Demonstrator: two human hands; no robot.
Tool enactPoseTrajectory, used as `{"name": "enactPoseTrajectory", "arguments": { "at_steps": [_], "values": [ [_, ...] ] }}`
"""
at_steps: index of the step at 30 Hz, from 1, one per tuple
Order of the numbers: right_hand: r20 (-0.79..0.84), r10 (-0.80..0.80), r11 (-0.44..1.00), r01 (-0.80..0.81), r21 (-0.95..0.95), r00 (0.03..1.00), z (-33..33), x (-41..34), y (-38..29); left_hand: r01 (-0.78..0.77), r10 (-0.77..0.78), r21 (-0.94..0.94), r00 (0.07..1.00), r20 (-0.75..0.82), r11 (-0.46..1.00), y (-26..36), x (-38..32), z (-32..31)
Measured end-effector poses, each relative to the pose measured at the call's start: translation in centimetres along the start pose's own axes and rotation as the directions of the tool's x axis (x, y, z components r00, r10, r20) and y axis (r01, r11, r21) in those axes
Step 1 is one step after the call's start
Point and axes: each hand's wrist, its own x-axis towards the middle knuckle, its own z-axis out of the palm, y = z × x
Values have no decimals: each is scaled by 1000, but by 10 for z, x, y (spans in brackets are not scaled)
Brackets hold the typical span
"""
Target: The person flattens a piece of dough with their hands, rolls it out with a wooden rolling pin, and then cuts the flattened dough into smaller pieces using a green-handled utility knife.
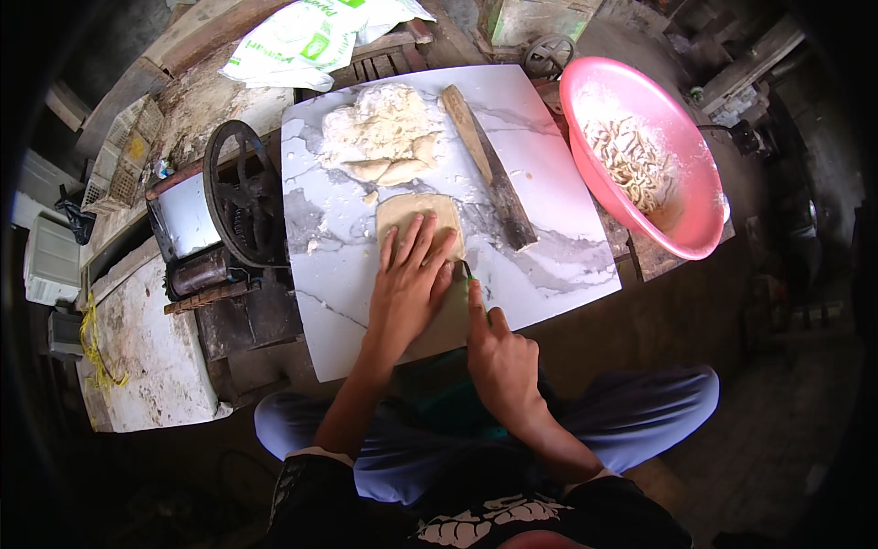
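A flat sheet of dough (418, 204) lies on a marble-patterned board (569, 274). My left hand (408, 274) rests on it, palm down with the fingers a little apart. My right hand (501, 350) grips a knife (469, 271) with a green handle, its index finger stretched along it; the dark blade meets the sheet's right edge near my left thumb. Beyond the sheet sits a rough, floury mass of dough (387, 123), with smoother folded pieces at its near side. A worn wooden stick (487, 165) lies slantwise to the right of the dough.
At the right, a pink plastic basin (693, 237) holds floured dough strips (627, 158). Left of the board stands a roller machine (199, 219) with a large dark handwheel (240, 195). A white and green plastic sack (295, 44) and a plastic basket (116, 165) are farther back.
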Motion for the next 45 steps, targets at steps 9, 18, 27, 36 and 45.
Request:
{"name": "enactPoseTrajectory", "arguments": {
  "at_steps": [9, 18, 27, 36, 45],
  "values": [
    [-181, 106, 969, -61, 241, 978, -5, 23, 6, 62, -62, 10, 998, 20, 998, 2, 3, 1],
    [-170, 94, 947, -35, 319, 981, 5, 68, -10, 44, -42, -42, 998, 38, 998, -4, 6, 1],
    [-115, 85, 938, -41, 344, 990, 11, 75, -19, 35, -36, 28, 998, 43, 999, -3, 3, -2],
    [-214, 87, 935, -5, 355, 973, 20, 77, -18, 61, -59, -23, 996, 71, 998, 0, 2, -4],
    [-83, 92, 936, -57, 349, 992, 6, 78, -18, 57, -60, 40, 996, 68, 998, 2, 2, -3]
  ]
}}
